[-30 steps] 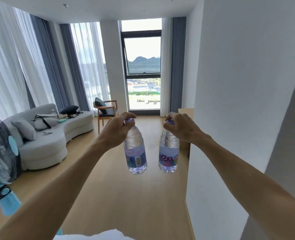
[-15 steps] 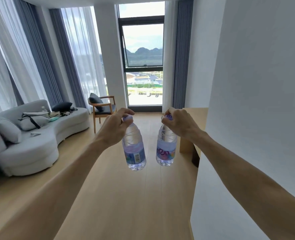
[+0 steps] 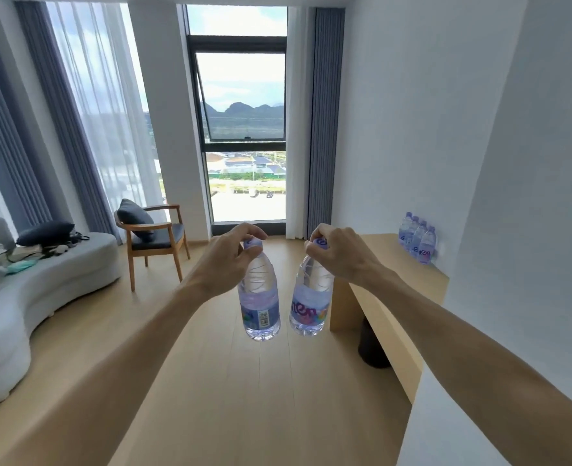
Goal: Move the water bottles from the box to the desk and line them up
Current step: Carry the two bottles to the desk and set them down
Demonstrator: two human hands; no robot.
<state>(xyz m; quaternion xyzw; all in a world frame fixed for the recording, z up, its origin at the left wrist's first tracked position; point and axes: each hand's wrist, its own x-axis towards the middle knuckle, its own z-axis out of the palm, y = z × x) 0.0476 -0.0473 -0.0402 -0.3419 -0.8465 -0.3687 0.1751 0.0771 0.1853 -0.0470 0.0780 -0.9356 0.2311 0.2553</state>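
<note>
Two water bottles hang in the middle of the frame, one from each of our hands. Our left hand (image 3: 225,255) pinches the cap of the left bottle (image 3: 260,299) with curled fingers, and our right hand (image 3: 340,252) pinches the cap of the right bottle (image 3: 309,297) in the same way; both bottles point down and are near each other but do not touch. What has changed in the last second is the view: the fan and the white edge at the lower left are gone from the frame, the sofa (image 3: 25,290) has slid to the left border, and the wooden surface (image 3: 388,260) has come out from behind the white wall on the right. Before, we saw only its corner; now we see most of its top and also a row of four bottles (image 3: 418,238) standing against the wall at the middle right of the frame. The grip of our hands looks the same as before. We judge that we are walking toward the surface, so the carrying step is almost over and part of the task is already done. The box is not in view. We think the next move is to stand these two upright beside the row, which needs a turn to the right.
</note>
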